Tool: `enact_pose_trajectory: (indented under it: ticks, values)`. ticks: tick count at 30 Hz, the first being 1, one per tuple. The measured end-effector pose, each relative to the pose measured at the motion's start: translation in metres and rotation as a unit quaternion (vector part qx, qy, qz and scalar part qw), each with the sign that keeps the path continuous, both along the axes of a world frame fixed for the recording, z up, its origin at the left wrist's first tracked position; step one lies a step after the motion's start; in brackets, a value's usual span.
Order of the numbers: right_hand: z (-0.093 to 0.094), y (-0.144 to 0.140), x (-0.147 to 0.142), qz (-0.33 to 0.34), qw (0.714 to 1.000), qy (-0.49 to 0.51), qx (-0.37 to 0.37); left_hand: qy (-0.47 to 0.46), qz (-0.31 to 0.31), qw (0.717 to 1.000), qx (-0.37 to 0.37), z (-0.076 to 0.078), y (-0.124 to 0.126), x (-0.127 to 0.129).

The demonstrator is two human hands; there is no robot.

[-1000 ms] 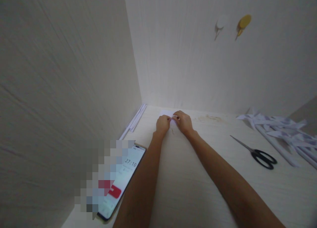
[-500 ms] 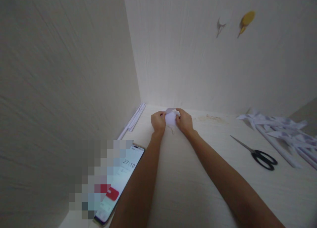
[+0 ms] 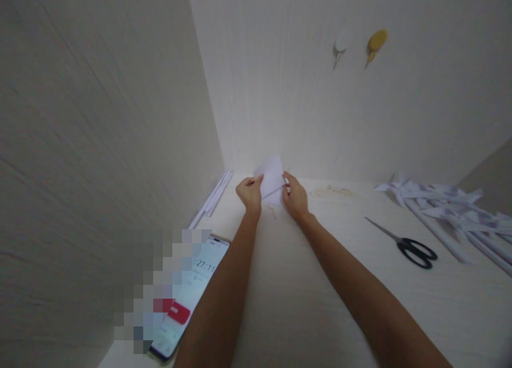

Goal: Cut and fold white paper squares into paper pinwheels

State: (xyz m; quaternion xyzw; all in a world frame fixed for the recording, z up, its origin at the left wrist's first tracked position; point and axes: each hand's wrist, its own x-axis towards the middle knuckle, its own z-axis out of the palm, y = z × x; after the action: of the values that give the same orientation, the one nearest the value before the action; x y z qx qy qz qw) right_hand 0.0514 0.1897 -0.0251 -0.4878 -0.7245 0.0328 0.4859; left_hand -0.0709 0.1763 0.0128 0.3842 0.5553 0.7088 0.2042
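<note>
At twelve o'clock on the bench (image 3: 296,293), close to the back wall (image 3: 280,80), the white paper (image 3: 272,175) stands tilted up between both hands, its left edge pinched by the thumb and fingers of the left hand (image 3: 250,194) and its right edge by the right hand (image 3: 296,196). Taking the paper as the dial's centre, the pile of folded paper strips (image 3: 444,200) lies at three o'clock, the black-handled scissors (image 3: 416,252) at four, the lit phone (image 3: 196,288) at seven, and slim paper rolls (image 3: 216,196) between eight and nine.
</note>
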Motion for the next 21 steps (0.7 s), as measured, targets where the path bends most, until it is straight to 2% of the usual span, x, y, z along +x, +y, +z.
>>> enact_pose_trajectory:
  ticks: [4, 6, 12, 17, 21]
  values:
    - [0.001, -0.009, 0.004, -0.019, 0.999, 0.025, 0.000, -0.092, -0.041, 0.995, 0.017, -0.006, -0.001, 0.008]
    - [0.002, -0.013, 0.006, -0.033, 0.999, 0.043, 0.008, -0.110, -0.056, 0.992, 0.010, -0.012, -0.004, 0.012]
    - [0.007, -0.022, 0.012, -0.075, 0.993, 0.083, 0.039, -0.065, -0.105, 0.992, -0.002, -0.025, -0.016, 0.029]
    - [0.008, -0.027, 0.016, -0.115, 0.983, 0.139, 0.031, -0.034, -0.117, 0.993, -0.002, -0.026, -0.019, 0.033]
    - [0.008, -0.034, 0.019, -0.105, 0.983, 0.150, 0.032, -0.026, -0.132, 0.991, -0.007, -0.025, -0.020, 0.032]
